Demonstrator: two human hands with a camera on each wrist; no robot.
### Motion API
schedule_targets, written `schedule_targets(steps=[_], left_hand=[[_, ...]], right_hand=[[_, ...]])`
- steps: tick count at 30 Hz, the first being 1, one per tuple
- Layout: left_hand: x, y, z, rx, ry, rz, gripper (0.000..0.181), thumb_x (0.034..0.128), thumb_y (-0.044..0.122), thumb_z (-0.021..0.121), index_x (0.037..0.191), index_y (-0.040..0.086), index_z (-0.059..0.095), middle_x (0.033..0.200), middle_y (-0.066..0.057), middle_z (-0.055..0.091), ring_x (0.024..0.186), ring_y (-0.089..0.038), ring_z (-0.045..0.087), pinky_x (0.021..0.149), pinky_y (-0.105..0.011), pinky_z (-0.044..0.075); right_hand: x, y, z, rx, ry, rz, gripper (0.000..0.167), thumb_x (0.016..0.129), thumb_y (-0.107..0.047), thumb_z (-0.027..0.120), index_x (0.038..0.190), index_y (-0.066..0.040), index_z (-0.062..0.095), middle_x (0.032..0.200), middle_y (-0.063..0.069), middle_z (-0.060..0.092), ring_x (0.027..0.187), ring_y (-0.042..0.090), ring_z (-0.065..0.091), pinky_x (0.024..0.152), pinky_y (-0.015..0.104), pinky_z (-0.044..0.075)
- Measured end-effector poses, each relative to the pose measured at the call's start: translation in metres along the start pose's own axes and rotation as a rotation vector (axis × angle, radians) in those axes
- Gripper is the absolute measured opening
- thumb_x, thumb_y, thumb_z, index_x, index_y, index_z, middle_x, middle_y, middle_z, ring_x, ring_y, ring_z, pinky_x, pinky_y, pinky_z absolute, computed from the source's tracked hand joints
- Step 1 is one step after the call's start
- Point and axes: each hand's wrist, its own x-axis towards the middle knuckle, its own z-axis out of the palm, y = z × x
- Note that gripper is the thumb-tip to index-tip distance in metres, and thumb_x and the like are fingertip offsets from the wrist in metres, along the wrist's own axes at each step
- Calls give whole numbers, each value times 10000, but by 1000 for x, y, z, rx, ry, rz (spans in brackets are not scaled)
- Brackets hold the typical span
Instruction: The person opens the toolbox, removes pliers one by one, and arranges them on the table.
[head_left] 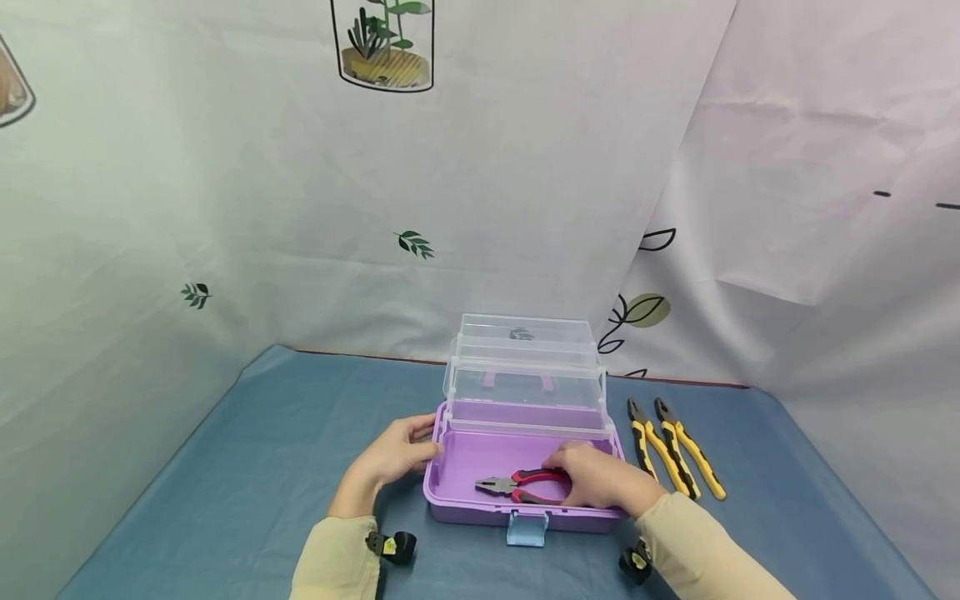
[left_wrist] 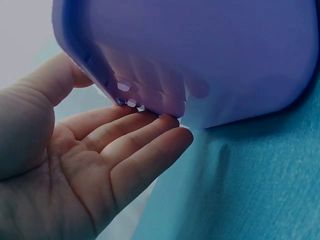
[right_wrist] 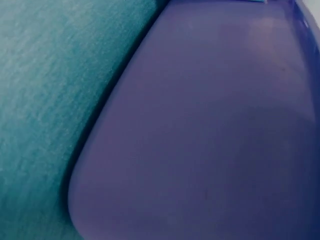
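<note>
A purple toolbox (head_left: 480, 454) stands with its clear lid (head_left: 525, 350) and clear trays raised at the back. Inside it lie pliers (head_left: 495, 485) with red and black handles, jaws pointing left. My right hand (head_left: 600, 477) reaches into the box and grips the handle ends; its fingertips are partly hidden. My left hand (head_left: 397, 450) holds the box's left side, thumb at the rim and fingers against the outer wall, as the left wrist view shows with the hand (left_wrist: 85, 160). The right wrist view shows only the purple box wall (right_wrist: 200, 125) and cloth, no hand.
Two yellow and black pliers (head_left: 660, 450) (head_left: 693, 454) lie side by side on the blue tablecloth (head_left: 300, 450), right of the box. A light blue latch (head_left: 527, 529) hangs down at the box front. A patterned white curtain (head_left: 525, 208) closes off the back.
</note>
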Motion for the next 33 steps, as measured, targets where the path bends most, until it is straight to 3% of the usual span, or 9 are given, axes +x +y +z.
schedule_targets(steps=[7, 15, 22, 29, 33], left_hand=[[0, 1, -1, -10, -6, 15, 639, 857, 80, 611, 1428, -44, 353, 1442, -258, 400, 1218, -358, 534, 879, -405, 546], [-1, 2, 0, -10, -4, 12, 644, 852, 77, 611, 1429, -44, 351, 1440, -257, 404, 1227, -360, 526, 881, -410, 545], [0, 1, 0, -23, -11, 15, 647, 848, 70, 608, 1428, -49, 349, 1442, -260, 399, 1229, -361, 523, 884, -408, 543], [-1, 2, 0, -24, -15, 26, 654, 841, 75, 612, 1426, -54, 349, 1439, -268, 398, 1230, -369, 519, 884, -411, 542], [-1, 2, 0, -22, -9, 22, 651, 840, 73, 613, 1423, -55, 354, 1434, -268, 405, 1225, -366, 525, 882, -406, 544]], right_hand=[[3, -3, 1, -90, 19, -22, 461, 691, -257, 828, 1089, -66, 695, 972, 3, 640, 878, 108, 587, 816, 315, 541], [4, -4, 2, -95, 27, 2, 419, 680, -302, 817, 1016, -82, 697, 884, -43, 615, 786, 63, 534, 741, 283, 526], [0, -1, -1, -3, 49, 2, 431, 661, -240, 808, 1018, -79, 629, 879, -52, 611, 769, 68, 522, 695, 271, 491], [-4, -1, -9, 62, 43, 13, 567, 694, -263, 769, 1186, -31, 610, 1076, 21, 649, 927, 138, 563, 814, 355, 501], [-6, 1, -10, 96, 51, 1, 550, 700, -278, 756, 1177, -46, 609, 1032, -10, 634, 878, 120, 547, 739, 283, 473]])
